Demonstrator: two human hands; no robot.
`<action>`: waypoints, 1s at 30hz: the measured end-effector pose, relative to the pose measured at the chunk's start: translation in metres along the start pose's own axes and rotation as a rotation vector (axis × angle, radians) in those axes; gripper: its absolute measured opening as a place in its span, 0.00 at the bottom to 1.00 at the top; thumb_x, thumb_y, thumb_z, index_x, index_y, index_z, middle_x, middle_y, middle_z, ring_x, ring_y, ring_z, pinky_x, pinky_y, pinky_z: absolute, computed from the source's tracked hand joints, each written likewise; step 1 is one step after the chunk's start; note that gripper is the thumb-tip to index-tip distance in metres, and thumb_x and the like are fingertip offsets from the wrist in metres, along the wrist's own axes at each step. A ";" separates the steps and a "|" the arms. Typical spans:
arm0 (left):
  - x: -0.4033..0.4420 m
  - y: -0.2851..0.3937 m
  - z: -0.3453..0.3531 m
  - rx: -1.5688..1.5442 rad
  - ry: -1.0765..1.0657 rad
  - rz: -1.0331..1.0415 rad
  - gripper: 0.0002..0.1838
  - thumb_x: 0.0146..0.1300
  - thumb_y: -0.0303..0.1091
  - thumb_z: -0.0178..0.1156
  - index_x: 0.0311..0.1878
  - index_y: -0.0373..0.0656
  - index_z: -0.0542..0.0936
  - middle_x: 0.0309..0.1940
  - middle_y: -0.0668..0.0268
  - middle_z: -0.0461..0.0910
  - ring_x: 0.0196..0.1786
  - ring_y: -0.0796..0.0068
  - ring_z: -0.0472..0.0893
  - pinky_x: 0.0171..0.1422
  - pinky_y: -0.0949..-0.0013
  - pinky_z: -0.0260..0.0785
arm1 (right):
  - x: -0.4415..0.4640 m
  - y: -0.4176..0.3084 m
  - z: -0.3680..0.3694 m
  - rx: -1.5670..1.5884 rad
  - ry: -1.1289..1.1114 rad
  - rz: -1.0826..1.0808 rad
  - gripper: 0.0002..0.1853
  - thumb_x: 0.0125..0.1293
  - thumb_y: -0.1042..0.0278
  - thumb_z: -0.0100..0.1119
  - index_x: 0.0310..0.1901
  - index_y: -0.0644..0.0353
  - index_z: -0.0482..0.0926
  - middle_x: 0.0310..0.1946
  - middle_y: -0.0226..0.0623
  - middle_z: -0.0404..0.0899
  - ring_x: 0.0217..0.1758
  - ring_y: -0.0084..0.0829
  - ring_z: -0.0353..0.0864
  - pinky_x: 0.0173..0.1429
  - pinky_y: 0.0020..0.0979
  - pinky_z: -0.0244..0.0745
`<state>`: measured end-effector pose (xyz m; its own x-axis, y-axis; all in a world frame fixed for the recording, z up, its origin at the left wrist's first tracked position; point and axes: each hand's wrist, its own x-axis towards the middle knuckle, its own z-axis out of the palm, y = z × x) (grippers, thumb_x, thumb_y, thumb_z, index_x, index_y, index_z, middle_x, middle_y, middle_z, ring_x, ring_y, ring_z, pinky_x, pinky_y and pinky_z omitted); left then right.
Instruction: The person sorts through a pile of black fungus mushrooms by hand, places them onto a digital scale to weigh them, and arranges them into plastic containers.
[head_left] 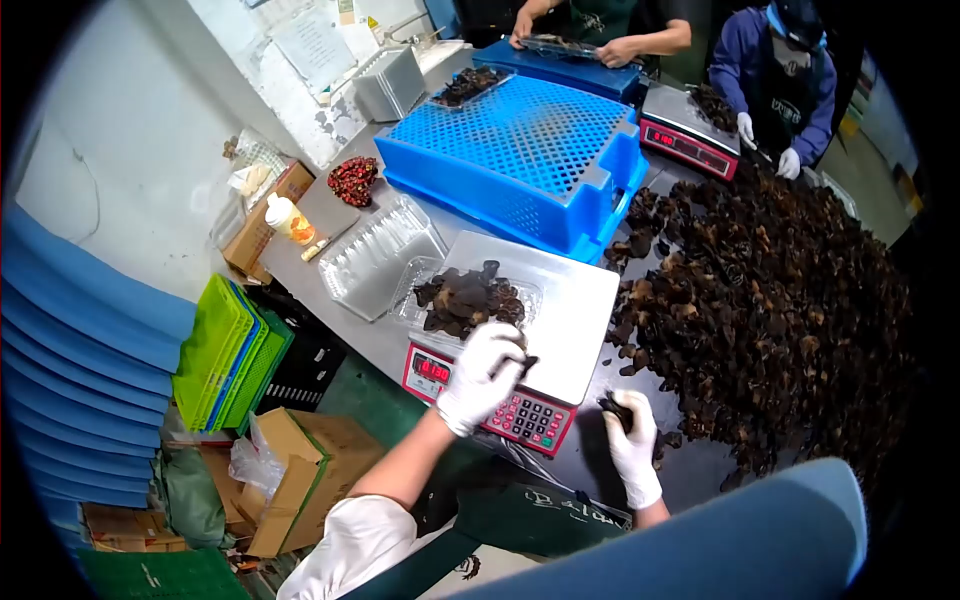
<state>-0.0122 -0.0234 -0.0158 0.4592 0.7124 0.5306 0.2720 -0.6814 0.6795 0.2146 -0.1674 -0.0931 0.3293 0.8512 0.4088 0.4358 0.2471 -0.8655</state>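
My left hand point(485, 375), in a white glove, is closed on a dark piece of wood ear mushroom point(529, 364) over the front edge of the scale's plate point(570, 330). Beside it on the plate, a clear plastic tray point(405, 303) holds a heap of wood ear mushrooms point(468, 300). The red display point(432, 369) seems to read 0.130. To the right of the scale, my gloved right hand point(634, 445) has its fingers curled around dark wood ear pieces point(614, 410). A large pile of wood ear mushrooms point(770, 320) spreads over the table on the right.
Behind the scale stands an upturned blue crate point(520, 130) with a filled tray point(468, 87) on top. Stacked clear trays point(385, 255), a white bottle point(288, 220) and a red bundle point(353, 181) lie left. Two co-workers point(790, 80) stand opposite, near another scale point(690, 135).
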 end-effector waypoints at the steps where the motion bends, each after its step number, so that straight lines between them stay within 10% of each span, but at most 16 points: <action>1: 0.005 -0.021 -0.014 0.057 0.020 0.017 0.08 0.55 0.21 0.64 0.38 0.42 0.79 0.46 0.56 0.77 0.52 0.55 0.78 0.59 0.60 0.72 | 0.019 -0.008 0.016 0.034 -0.038 -0.035 0.14 0.58 0.83 0.65 0.46 0.62 0.76 0.43 0.41 0.79 0.46 0.39 0.81 0.54 0.35 0.76; 5: 0.035 -0.071 -0.054 0.205 -0.062 0.098 0.08 0.57 0.24 0.62 0.40 0.42 0.77 0.48 0.57 0.77 0.54 0.54 0.76 0.62 0.58 0.69 | 0.069 -0.006 0.092 0.199 -0.217 0.236 0.15 0.60 0.77 0.65 0.49 0.61 0.78 0.43 0.42 0.80 0.46 0.39 0.82 0.52 0.35 0.76; 8: 0.047 -0.099 -0.057 0.210 -0.226 0.120 0.14 0.55 0.28 0.62 0.47 0.43 0.77 0.48 0.56 0.78 0.53 0.53 0.76 0.61 0.56 0.68 | 0.119 -0.063 0.121 -0.241 -0.094 -0.216 0.19 0.58 0.74 0.66 0.53 0.60 0.78 0.46 0.45 0.81 0.49 0.45 0.81 0.56 0.38 0.75; 13: 0.047 -0.103 -0.064 0.208 -0.268 0.182 0.32 0.49 0.34 0.65 0.62 0.43 0.73 0.59 0.53 0.74 0.60 0.49 0.72 0.68 0.52 0.63 | 0.139 -0.072 0.145 -0.470 -0.282 -0.290 0.28 0.53 0.68 0.69 0.57 0.65 0.74 0.54 0.47 0.77 0.58 0.48 0.75 0.63 0.43 0.69; 17: 0.047 -0.104 -0.108 0.124 -0.169 0.101 0.32 0.44 0.28 0.63 0.59 0.43 0.75 0.61 0.53 0.72 0.63 0.50 0.70 0.71 0.54 0.62 | 0.137 -0.072 0.132 0.234 -0.044 0.377 0.25 0.61 0.78 0.59 0.62 0.62 0.74 0.57 0.38 0.76 0.62 0.35 0.73 0.69 0.36 0.64; 25: 0.017 -0.159 -0.149 0.296 0.055 -0.181 0.25 0.54 0.30 0.67 0.57 0.42 0.76 0.61 0.53 0.74 0.65 0.53 0.71 0.72 0.57 0.62 | 0.162 -0.027 0.117 -0.237 -0.124 -0.045 0.21 0.60 0.74 0.60 0.57 0.61 0.77 0.56 0.42 0.77 0.59 0.37 0.76 0.66 0.37 0.68; 30: -0.001 -0.176 -0.116 0.179 -0.001 -0.302 0.29 0.65 0.36 0.62 0.68 0.40 0.70 0.70 0.47 0.65 0.73 0.50 0.64 0.77 0.56 0.56 | 0.175 -0.066 0.149 -0.599 -0.433 -0.120 0.35 0.62 0.50 0.62 0.64 0.67 0.70 0.67 0.55 0.68 0.73 0.50 0.64 0.75 0.44 0.58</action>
<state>-0.1591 0.1149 -0.0770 0.3368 0.8860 0.3187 0.5394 -0.4590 0.7060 0.1189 0.0346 -0.0078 -0.0543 0.9709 0.2331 0.8703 0.1604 -0.4656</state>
